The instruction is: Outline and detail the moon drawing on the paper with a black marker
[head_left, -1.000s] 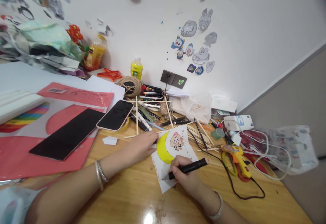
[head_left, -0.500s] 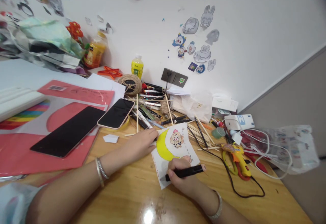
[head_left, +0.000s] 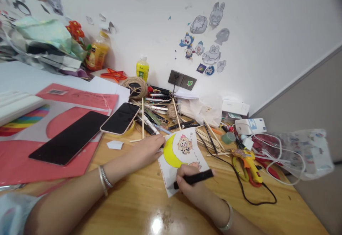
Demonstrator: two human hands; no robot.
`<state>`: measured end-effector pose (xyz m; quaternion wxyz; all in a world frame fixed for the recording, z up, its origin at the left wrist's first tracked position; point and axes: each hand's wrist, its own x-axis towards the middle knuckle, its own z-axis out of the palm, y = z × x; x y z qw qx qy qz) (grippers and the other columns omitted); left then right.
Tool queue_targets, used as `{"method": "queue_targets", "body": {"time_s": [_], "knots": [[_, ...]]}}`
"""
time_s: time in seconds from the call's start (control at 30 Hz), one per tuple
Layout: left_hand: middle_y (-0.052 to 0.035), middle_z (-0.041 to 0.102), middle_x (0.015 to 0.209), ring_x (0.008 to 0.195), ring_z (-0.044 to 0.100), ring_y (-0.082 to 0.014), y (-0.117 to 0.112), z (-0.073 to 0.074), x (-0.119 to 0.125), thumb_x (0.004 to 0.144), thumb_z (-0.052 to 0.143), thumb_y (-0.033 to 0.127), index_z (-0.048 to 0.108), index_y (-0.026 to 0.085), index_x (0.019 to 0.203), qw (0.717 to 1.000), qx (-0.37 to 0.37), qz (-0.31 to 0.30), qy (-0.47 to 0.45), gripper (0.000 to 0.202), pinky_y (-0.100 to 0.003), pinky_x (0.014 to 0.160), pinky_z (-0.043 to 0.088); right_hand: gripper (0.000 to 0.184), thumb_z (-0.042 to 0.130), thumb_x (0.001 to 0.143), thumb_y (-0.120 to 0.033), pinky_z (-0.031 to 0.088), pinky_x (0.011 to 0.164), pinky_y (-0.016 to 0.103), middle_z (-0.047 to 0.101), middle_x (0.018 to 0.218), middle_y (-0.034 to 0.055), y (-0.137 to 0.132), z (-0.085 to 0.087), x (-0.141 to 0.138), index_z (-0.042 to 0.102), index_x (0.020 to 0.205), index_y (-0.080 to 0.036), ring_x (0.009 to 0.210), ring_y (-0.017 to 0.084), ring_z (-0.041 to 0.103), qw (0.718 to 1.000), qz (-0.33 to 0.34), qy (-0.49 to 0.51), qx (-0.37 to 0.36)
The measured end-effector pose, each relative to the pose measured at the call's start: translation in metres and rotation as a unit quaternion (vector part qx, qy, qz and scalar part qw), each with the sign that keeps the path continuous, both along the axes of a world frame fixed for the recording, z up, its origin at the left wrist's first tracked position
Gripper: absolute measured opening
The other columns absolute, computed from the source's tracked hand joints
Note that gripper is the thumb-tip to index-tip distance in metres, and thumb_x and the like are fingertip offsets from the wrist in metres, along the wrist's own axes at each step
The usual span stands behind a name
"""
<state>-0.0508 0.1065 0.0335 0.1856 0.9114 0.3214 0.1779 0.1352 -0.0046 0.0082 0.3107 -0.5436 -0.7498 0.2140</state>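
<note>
A small white paper with a yellow crescent moon and a cartoon figure lies on the wooden table. My left hand rests on the paper's left edge, fingers curled down against it. My right hand is closed round a black marker, whose tip touches the paper's lower part. Both wrists wear silver bracelets.
A dark tablet and a phone lie on red card at left. Pens, wooden sticks and twine crowd the back. A yellow glue gun with black cord and a plastic bag sit at right.
My right hand and the marker have shifted a little to the left and down over the paper. The left hand stays on the paper's edge.
</note>
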Motion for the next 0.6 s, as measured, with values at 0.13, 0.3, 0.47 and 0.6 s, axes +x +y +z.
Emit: {"method": "queue_targets", "body": {"time_s": [0.13,0.3,0.47,0.6], "knots": [[-0.0027,0.056,0.087,0.083,0.054,-0.0189,-0.0014,0.0016,-0.0005,0.082,0.046,0.020,0.049,0.019,0.086,1.000,-0.001,-0.004,-0.025,0.004,-0.029,0.073,0.042,0.023,0.046,0.075,-0.022,0.034,0.052,0.025,0.046,0.047,-0.0042,0.0036,-0.0024,0.0036,0.040,0.053,-0.021,0.047,0.011,0.044,0.999,-0.002,0.052,-0.008],[-0.0035,0.056,0.085,0.080,0.054,-0.0191,-0.0012,0.0018,0.0000,0.081,0.049,0.020,0.049,0.018,0.083,1.000,-0.007,0.001,-0.009,0.003,-0.029,0.071,0.042,0.024,0.048,0.075,-0.023,0.035,0.052,0.024,0.045,0.046,-0.0050,0.0024,0.0013,0.0011,0.040,0.052,-0.021,0.047,0.011,0.043,0.999,0.013,0.039,-0.022],[-0.0028,0.056,0.086,0.080,0.054,-0.0179,0.0003,-0.0006,0.0002,0.082,0.048,0.021,0.049,0.019,0.084,1.000,0.000,-0.005,-0.021,0.003,-0.028,0.071,0.042,0.023,0.047,0.073,-0.024,0.032,0.050,0.024,0.043,0.048,-0.0047,0.0021,0.0016,0.0007,0.039,0.052,-0.021,0.048,0.011,0.041,0.999,0.015,0.029,-0.017],[-0.0031,0.057,0.087,0.081,0.054,-0.0178,0.0003,-0.0008,-0.0002,0.083,0.048,0.023,0.049,0.019,0.085,1.000,-0.002,-0.009,-0.029,0.004,-0.028,0.072,0.042,0.022,0.046,0.074,-0.024,0.031,0.052,0.025,0.043,0.049,-0.0042,0.0023,0.0000,0.0017,0.038,0.053,-0.021,0.049,0.012,0.042,0.999,0.020,0.024,-0.022]]}}
